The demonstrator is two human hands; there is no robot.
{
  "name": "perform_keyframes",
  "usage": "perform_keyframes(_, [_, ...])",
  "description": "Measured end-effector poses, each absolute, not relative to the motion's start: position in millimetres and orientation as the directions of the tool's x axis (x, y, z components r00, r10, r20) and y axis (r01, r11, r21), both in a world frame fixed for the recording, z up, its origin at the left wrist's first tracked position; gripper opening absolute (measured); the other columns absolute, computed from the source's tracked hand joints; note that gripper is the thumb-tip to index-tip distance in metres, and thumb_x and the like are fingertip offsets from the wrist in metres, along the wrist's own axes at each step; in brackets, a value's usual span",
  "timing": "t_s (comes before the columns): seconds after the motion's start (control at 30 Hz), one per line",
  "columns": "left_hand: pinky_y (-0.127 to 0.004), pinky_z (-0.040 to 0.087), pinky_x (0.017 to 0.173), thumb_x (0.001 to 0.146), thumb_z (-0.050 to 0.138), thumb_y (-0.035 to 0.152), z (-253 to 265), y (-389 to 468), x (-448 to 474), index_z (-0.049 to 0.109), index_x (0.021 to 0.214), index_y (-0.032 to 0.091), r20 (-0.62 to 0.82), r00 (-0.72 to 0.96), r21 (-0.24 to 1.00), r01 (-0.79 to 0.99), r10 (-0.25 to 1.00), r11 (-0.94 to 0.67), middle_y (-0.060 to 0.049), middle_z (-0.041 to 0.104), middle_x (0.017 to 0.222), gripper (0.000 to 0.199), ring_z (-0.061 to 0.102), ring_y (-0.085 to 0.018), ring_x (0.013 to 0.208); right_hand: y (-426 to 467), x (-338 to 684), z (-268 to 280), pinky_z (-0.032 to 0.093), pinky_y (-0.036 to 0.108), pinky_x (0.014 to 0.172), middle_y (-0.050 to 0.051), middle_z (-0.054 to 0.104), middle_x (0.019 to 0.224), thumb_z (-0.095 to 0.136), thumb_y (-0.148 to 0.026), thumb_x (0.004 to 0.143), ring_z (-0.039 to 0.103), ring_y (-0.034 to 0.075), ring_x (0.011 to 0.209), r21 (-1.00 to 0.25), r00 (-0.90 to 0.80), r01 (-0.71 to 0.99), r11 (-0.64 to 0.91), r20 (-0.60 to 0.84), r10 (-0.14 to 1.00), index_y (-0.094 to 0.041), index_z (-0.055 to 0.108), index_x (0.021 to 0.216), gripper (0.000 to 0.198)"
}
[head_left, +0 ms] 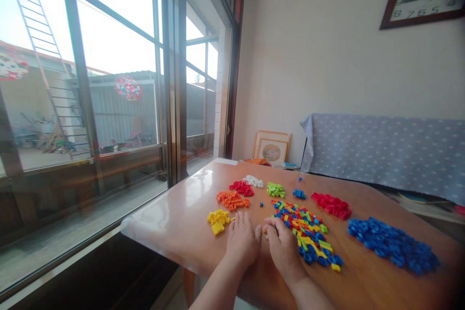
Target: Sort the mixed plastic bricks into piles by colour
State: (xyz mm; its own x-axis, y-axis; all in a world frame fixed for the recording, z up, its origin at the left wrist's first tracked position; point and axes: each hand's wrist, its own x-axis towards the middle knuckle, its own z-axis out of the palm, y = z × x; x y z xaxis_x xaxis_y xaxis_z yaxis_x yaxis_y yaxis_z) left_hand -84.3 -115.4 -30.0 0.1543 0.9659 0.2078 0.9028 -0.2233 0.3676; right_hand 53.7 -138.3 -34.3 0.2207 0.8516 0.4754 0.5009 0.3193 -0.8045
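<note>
Two hands are working over the near part of the table, twelve o'clock being straight ahead of them. Left hand is lying palm down, fingers extended and close together, with a stray yellow piece just beside the tips; its underside is not showing. Right hand is curling, thumb and index drawn narrow; whether they are gripping a piece cannot be told. Just beside it, at two o'clock, the mixed heap is spreading, presumably for easy reach.

At three, the big blue pile is lying well apart. At ten, the yellow pile is sitting near the left hand. Farther out, the orange pile and red pile are occupying eleven, the white pile twelve, the green pile and small blue pile one, the rose pile two. Each pile is showing one colour; the spacing is seemingly preventing mixing.

Beyond, a spotted cloth is hanging at two, probably as a cover. High at one, a clock is displaying numerals, 4 to 12 being readable; no maker's name is showing. Toward ten, a window sticker is bearing no legible writing.
</note>
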Motion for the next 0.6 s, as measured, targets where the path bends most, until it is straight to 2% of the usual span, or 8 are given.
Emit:
perform_keyframes(0.23, [-0.051,0.021,0.122,0.098,0.028,0.057,-26,-118,-86,0.036,0.153,0.002,0.227,0.138,0.422,0.878,0.964,-0.225,-0.024,0.03,0.161,0.078,0.021,-0.037,0.152,-139,53,-32,0.057,0.032,0.077,0.009,0.076,0.1,0.049,-0.042,0.089,0.071,0.025,0.091,-0.828,0.255,0.459,0.323,0.471,0.845,-0.021,0.071,0.1,0.032])
perform_keyframes(0.33, [-0.05,0.021,0.122,0.098,0.03,0.055,-26,-118,-87,0.036,0.153,0.003,0.248,0.156,0.446,0.858,0.956,-0.256,-0.022,0.028,0.162,0.077,0.018,-0.036,0.153,-138,56,-32,0.058,0.033,0.078,0.009,0.076,0.103,0.049,-0.045,0.089,0.072,0.025,0.091,-0.837,0.281,0.443,0.321,0.469,0.837,-0.021,0.07,0.103,0.035])
perform_keyframes(0.4, [-0.047,0.021,0.123,0.099,0.031,0.05,-26,-119,-89,0.038,0.153,0.005,0.271,0.186,0.459,0.838,0.945,-0.296,-0.019,0.03,0.162,0.07,0.02,-0.032,0.154,-138,60,-30,0.058,0.033,0.077,0.01,0.076,0.102,0.049,-0.047,0.089,0.072,0.024,0.088,-0.852,0.328,0.423,0.31,0.463,0.824,-0.02,0.07,0.105,0.038])
perform_keyframes(0.5, [-0.044,0.025,0.122,0.099,0.032,0.038,-23,-121,-90,0.05,0.146,0.013,0.288,0.26,0.458,0.807,0.922,-0.371,-0.013,0.041,0.158,0.056,0.025,-0.029,0.152,-135,72,-26,0.057,0.033,0.077,0.011,0.076,0.103,0.047,-0.048,0.09,0.072,0.024,0.086,-0.888,0.438,0.366,0.277,0.427,0.791,-0.017,0.068,0.112,0.043])
perform_keyframes(0.6, [-0.05,0.028,0.12,0.096,0.034,0.03,-18,-126,-91,0.057,0.138,0.022,0.276,0.34,0.434,0.791,0.899,-0.432,-0.007,0.048,0.154,0.048,0.028,-0.03,0.151,-134,85,-23,0.057,0.034,0.081,0.012,0.076,0.106,0.047,-0.048,0.089,0.072,0.025,0.093,-0.887,0.494,0.381,0.261,0.434,0.754,-0.016,0.067,0.113,0.044])
